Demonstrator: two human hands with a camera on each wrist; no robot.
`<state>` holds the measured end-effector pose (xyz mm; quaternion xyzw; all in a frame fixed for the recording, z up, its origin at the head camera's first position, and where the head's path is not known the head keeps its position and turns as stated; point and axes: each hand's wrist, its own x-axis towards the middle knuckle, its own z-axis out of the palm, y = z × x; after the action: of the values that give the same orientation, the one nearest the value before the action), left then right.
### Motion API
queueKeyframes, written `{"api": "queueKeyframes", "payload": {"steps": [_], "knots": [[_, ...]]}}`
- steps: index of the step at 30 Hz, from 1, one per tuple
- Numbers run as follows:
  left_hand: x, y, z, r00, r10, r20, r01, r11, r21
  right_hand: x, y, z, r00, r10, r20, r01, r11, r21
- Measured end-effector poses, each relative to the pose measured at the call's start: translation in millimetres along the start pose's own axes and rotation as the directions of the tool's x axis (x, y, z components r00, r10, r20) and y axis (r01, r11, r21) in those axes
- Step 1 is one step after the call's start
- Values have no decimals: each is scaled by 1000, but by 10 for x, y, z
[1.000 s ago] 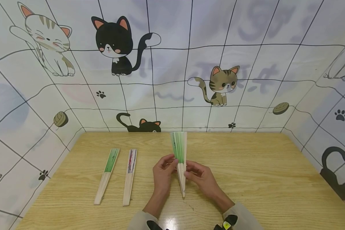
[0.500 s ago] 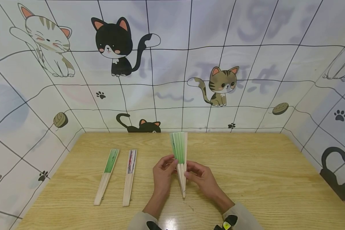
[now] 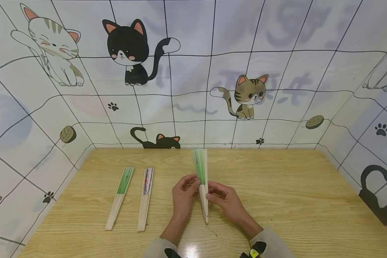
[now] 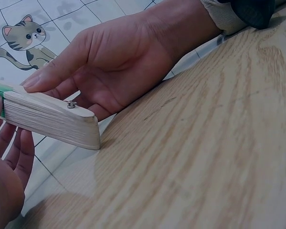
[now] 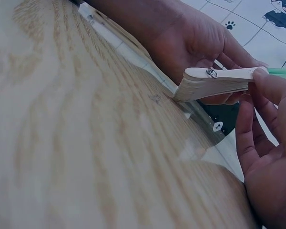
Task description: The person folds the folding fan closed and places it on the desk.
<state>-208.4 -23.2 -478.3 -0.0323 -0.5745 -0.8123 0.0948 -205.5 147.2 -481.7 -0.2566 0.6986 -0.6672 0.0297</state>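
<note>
A green folding fan [image 3: 200, 172] with pale wooden ribs stands tilted between both hands, nearly closed, its narrow pivot end toward the person. My left hand [image 3: 182, 195] pinches it from the left, thumb on the front near where the green leaf meets the ribs. From the right, my right hand [image 3: 227, 200] pinches the ribs a little lower, its thumb on the edge. In the left wrist view the stacked ribs [image 4: 52, 119] lie close together, with a small metal rivet [image 4: 71, 104] at the pivot end. That pivot end is at or just above the table; I cannot tell which.
Two more folded fans lie on the wooden table [image 3: 293, 186] to the left: one green [image 3: 120, 197], one with a red and grey print [image 3: 146, 199]. A cat-patterned cloth wall [image 3: 193, 71] encloses the back and sides.
The fan in the hands has narrowed, its green folds drawn closer together, and its top has shifted slightly. Both hands have barely moved. The two fans on the table are still.
</note>
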Motion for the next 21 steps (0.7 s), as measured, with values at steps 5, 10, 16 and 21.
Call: {"api": "queueKeyframes", "payload": {"steps": [5,10,16,21], "knots": [[4,-4,-2,1000,-16,12,16,1000,18,-10,-3,3,999,25,-47,-25,1000,-7],[10,-6,-2,999,-34,16,33,999,38,-5,-1,0,998,27,-48,-29,999,-22],[14,-7,-8,998,-49,25,48,997,52,-6,-2,0,998,33,-47,-34,999,-27],[15,-11,-13,997,-60,39,58,997,46,-12,-5,3,1000,14,-26,-15,998,-54]]}}
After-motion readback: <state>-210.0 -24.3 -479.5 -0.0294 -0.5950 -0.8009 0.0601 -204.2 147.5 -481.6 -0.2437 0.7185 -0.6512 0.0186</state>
